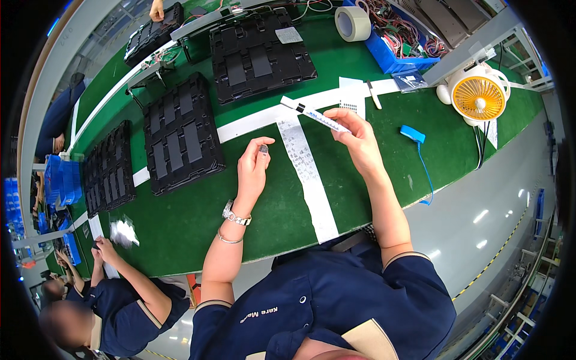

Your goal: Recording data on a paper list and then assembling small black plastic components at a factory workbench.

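My right hand (359, 139) is closed around a white marker pen (321, 117) with a black band near its far end. The pen slants up and to the left above the green table (264, 222). My left hand (254, 165) is closed, with a small dark grey piece (264, 149) at its fingertips, too small to name. Under the pen's far end runs a strip of white tape (303, 159) with handwriting on it. Beyond my left hand lie black moulded trays (183, 137) with several raised bars, and another black tray (261, 57) carries a paper slip (288, 35).
At the back right are a tape roll (353, 24), a blue bin (393, 60) of wires and an orange-white fan (478, 99). A blue corded strap (412, 134) and a slim white tool (374, 96) lie right. A co-worker (129, 300) sits left; another person's hand (157, 11) touches a far tray.
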The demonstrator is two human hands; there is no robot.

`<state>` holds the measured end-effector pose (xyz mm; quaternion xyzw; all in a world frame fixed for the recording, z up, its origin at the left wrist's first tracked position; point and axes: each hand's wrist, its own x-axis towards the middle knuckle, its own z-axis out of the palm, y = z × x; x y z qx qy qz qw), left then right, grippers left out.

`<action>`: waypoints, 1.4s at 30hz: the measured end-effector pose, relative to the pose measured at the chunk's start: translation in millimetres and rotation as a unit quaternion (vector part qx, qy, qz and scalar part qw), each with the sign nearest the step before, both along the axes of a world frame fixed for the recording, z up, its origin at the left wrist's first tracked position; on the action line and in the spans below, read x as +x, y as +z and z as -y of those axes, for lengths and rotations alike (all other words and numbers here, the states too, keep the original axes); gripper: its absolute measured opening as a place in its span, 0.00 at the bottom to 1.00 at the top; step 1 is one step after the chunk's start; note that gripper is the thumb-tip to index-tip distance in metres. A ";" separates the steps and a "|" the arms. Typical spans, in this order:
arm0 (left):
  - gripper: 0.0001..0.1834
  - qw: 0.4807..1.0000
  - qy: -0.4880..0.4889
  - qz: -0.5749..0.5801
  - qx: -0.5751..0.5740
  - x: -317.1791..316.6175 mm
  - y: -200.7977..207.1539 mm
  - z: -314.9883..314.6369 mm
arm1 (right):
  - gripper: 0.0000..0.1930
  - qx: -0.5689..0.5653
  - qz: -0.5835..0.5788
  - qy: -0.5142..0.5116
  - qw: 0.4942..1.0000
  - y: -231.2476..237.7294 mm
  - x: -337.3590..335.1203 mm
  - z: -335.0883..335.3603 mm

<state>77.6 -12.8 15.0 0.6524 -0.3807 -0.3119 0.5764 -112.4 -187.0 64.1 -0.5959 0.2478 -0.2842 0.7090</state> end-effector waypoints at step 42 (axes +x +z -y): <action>0.11 0.995 0.025 -0.091 -0.045 4.8 -9.3 -0.4 | 0.19 -0.045 -0.097 0.119 0.987 -8.0 8.6 -8.9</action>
